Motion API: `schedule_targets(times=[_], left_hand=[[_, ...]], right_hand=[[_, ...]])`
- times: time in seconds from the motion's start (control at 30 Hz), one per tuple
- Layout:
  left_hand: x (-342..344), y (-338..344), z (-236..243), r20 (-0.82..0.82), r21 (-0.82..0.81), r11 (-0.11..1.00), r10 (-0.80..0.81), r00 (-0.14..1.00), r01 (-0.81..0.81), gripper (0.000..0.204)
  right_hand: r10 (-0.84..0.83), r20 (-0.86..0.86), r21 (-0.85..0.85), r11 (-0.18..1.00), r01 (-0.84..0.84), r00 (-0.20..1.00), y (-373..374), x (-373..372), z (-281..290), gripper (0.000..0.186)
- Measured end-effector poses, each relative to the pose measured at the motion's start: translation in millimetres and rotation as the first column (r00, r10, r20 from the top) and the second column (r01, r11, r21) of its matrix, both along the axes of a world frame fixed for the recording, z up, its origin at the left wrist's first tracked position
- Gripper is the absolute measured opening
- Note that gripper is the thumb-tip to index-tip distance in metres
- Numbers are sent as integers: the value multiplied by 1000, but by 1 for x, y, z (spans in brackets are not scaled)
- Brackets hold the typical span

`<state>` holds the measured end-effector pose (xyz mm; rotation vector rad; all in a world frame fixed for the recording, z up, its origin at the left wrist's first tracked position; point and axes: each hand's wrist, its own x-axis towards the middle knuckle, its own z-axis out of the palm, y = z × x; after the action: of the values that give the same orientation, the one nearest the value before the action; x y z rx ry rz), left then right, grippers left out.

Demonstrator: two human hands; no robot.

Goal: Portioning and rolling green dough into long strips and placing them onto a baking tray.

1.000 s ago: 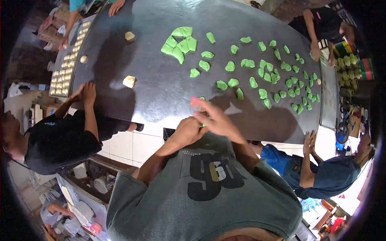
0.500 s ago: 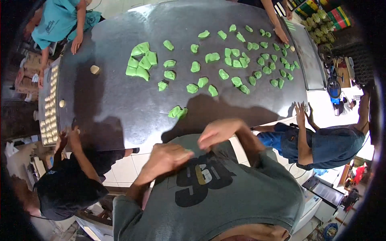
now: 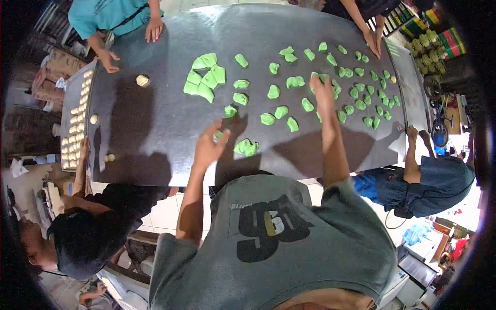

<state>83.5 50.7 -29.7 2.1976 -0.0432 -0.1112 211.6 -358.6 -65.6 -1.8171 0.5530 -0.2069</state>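
Many soft green dough pieces lie scattered over the dark metal tabletop, with a grouped cluster left of centre and a small clump near my edge. My left hand is raised over the near middle, fingers loosely curled round a small green piece, just below another piece. My right hand reaches to the back right, fingers closed on a green piece among several others, partly hiding it.
Co-workers' hands rest around the edges. Trays of pale dough balls stand left, with loose pale pieces nearby. A metal tray lines the right end; another worker's arm is at near left.
My hands, earlier close together at my body, have separated and moved forward onto the table, the right one farther out among the green pieces. Co-workers' hands have shifted.
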Motion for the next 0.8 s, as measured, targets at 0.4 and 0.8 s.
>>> schedule_targets(times=[0.4, 0.8], left_hand=[[149, 15, -97, 183, 229, 892, 353, 917, -389, 17], [-81, -25, 13, -280, -655, 744, -401, 872, 131, 29]], right_hand=[[233, -168, 215, 957, -195, 958, 137, -246, -17, 31], [665, 78, 606, 559, -565, 742, 164, -214, 62, 61]])
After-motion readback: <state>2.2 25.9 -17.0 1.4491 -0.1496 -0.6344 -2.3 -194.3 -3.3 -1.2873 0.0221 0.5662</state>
